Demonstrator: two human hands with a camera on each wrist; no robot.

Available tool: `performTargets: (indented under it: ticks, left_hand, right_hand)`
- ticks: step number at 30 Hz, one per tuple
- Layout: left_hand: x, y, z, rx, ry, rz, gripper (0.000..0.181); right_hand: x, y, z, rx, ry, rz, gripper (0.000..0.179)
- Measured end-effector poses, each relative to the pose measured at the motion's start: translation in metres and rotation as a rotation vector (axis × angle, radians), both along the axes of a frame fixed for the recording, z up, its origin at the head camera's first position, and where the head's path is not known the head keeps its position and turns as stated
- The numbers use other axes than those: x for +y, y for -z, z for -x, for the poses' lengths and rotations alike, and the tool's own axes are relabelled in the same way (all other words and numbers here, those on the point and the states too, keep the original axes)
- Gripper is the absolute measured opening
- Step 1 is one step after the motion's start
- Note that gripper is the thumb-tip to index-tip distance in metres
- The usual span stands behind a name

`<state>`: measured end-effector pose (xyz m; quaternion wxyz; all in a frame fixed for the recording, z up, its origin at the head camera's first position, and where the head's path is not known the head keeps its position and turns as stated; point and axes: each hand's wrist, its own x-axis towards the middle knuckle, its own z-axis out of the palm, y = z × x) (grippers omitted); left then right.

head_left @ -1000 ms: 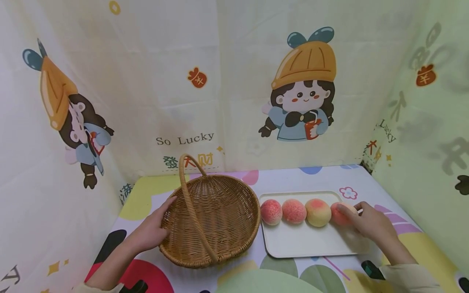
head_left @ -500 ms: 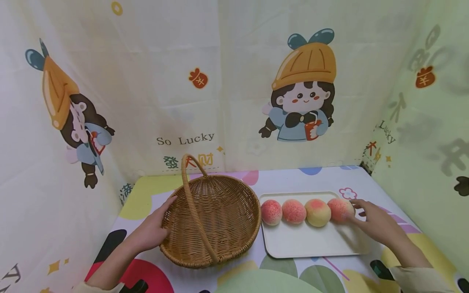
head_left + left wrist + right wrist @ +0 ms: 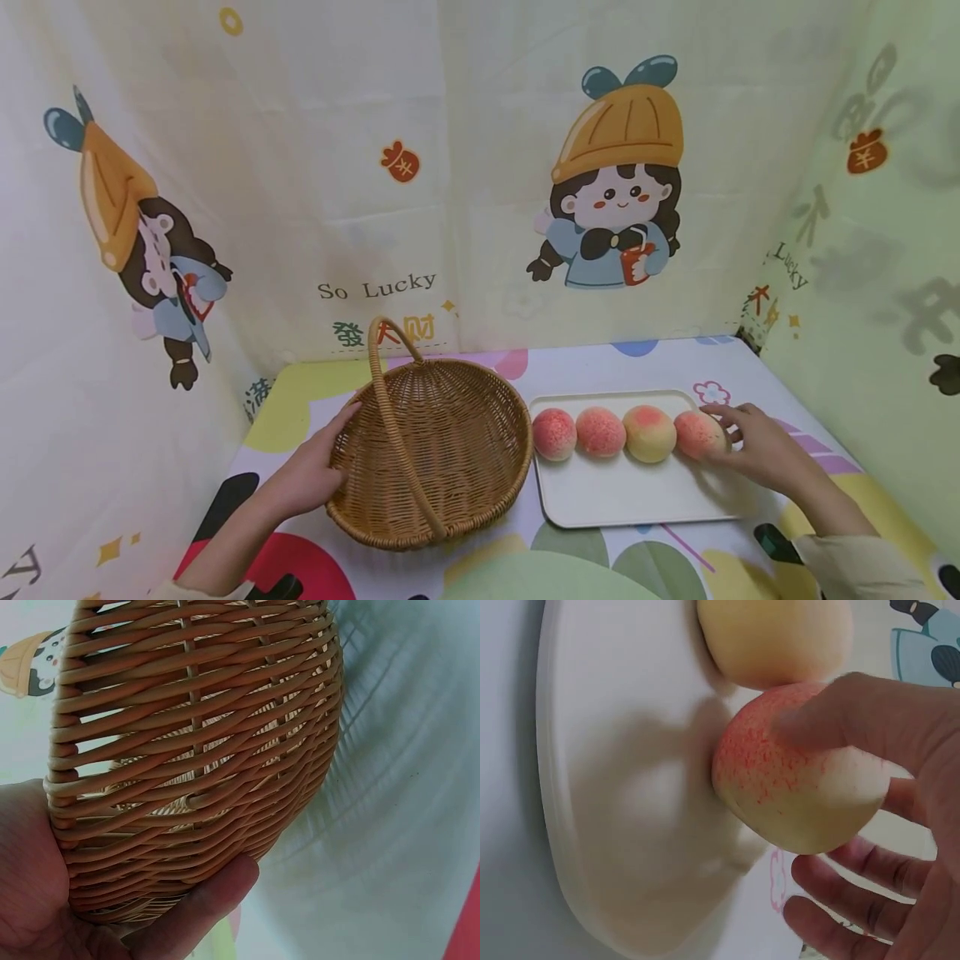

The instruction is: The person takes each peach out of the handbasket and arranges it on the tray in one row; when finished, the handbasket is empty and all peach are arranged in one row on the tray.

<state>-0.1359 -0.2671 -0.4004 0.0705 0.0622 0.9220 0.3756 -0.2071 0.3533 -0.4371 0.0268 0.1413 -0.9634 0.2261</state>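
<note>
A brown wicker basket (image 3: pixel 480 467) with an arched handle tilts toward me in the head view, its inside bare. My left hand (image 3: pixel 311 475) grips its left side; in the left wrist view a finger (image 3: pixel 210 907) lies along the outer weave. To the right, a cream tray (image 3: pixel 600 504) bears a row of peaches: a red one (image 3: pixel 555 434), a pink one (image 3: pixel 602 432), a yellow one (image 3: pixel 649 434) and a rightmost pink-and-yellow one (image 3: pixel 802 780). My right hand (image 3: pixel 765 454) holds that last peach, thumb on its near side and fingers behind. The peach appears still on the tray.
A patterned cloth (image 3: pixel 585 367) covers the table. Printed fabric (image 3: pixel 480 167) walls off the back and both sides. The basket's right rim stands close beside the tray's left edge.
My right hand shifted slightly right off the rightmost peach, then came back around it. That peach moved a little left, then slightly right again. The left hand and basket stayed put.
</note>
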Motion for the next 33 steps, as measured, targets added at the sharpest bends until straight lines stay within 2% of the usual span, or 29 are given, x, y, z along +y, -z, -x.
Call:
performTargets:
  ticks: [6, 10, 15, 21, 29, 33]
  left_hand:
    - [-0.001, 0.002, 0.000, -0.005, -0.006, 0.005, 0.094]
    - [-0.001, 0.003, 0.000, -0.002, -0.004, 0.006, 0.095]
    - [-0.002, 0.003, 0.000, 0.010, 0.000, 0.011, 0.095]
    - [-0.002, 0.002, 0.001, 0.013, 0.001, 0.019, 0.094]
    - [-0.002, 0.000, 0.001, 0.019, 0.004, 0.009, 0.094]
    - [-0.002, 0.001, 0.001, 0.029, 0.013, 0.023, 0.094]
  right_hand:
    - [-0.002, 0.003, -0.002, -0.044, 0.038, 0.008, 0.078]
    - [-0.003, 0.009, 0.000, -0.008, 0.043, -0.006, 0.090]
    - [-0.004, 0.017, 0.003, -0.043, 0.071, 0.066, 0.087]
    - [-0.004, 0.020, 0.002, -0.087, 0.113, 0.137, 0.083]
    - [-0.005, 0.014, -0.001, -0.055, 0.110, 0.037, 0.088]
    - [-0.002, 0.016, -0.002, -0.054, 0.072, -0.012, 0.092]
